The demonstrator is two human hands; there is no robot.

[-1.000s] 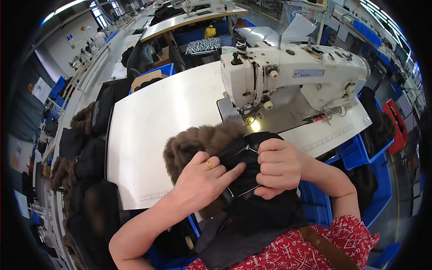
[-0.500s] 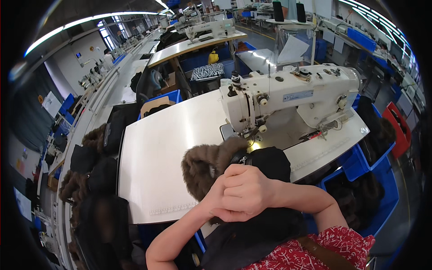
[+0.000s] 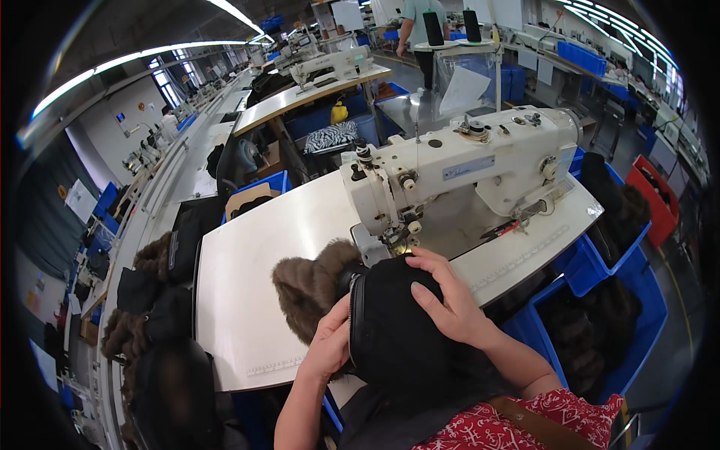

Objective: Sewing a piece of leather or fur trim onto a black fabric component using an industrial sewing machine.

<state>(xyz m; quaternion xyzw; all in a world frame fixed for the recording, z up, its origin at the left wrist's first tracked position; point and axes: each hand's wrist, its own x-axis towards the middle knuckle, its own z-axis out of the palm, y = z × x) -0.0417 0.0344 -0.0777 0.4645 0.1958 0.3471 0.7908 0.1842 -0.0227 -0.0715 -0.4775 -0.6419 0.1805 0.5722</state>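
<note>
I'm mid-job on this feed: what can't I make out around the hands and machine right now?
All in the head view:
- Left hand: finger ends hidden by the black piece.
- Black piece: underside hidden by its own upper side.
- Sewing machine: needle tip too small to tell.
- Standing person: head cut off by the upper edge.

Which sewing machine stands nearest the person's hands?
The large white machine, just beyond the right hand and black zippered piece; the other machines stand farther back.
</note>
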